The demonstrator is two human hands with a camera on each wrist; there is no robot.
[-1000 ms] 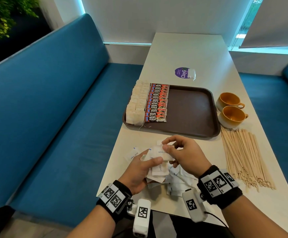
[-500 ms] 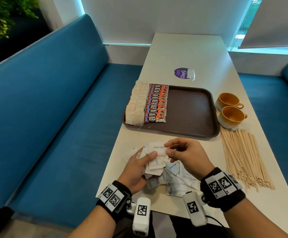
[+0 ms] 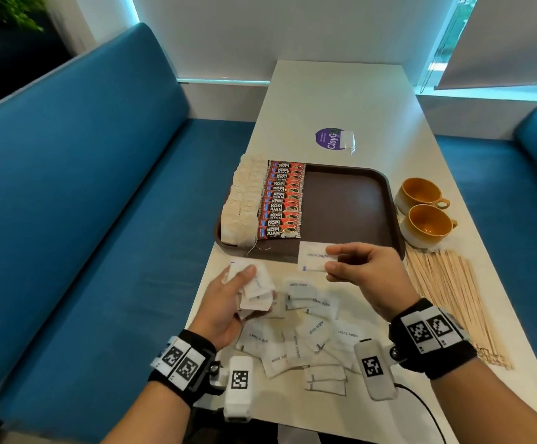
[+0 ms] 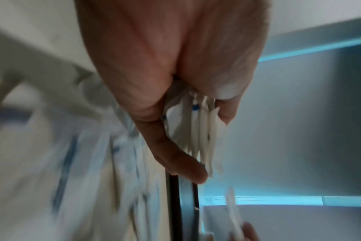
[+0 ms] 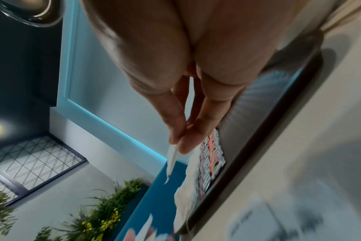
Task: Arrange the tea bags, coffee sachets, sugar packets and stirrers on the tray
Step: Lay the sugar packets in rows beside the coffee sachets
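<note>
From the head camera, the right hand (image 3: 366,274) pinches a single white sugar packet (image 3: 312,257) over the near edge of the brown tray (image 3: 350,203), where tea bags (image 3: 241,203) and Kopi Juan coffee sachets (image 3: 281,200) lie in rows at its left side. The left hand (image 3: 228,302) grips a small stack of sugar packets (image 3: 257,286) above the loose packets (image 3: 308,334) scattered on the table (image 3: 337,97); wooden stirrers (image 3: 453,299) lie right of the tray, beside two orange cups (image 3: 424,213). The left wrist view shows thumb and fingers (image 4: 181,163) clamping several packet edges (image 4: 204,138). The right wrist view shows fingertips (image 5: 188,140) pinching one packet edge-on (image 5: 172,158) above the tray rim (image 5: 268,146).
</note>
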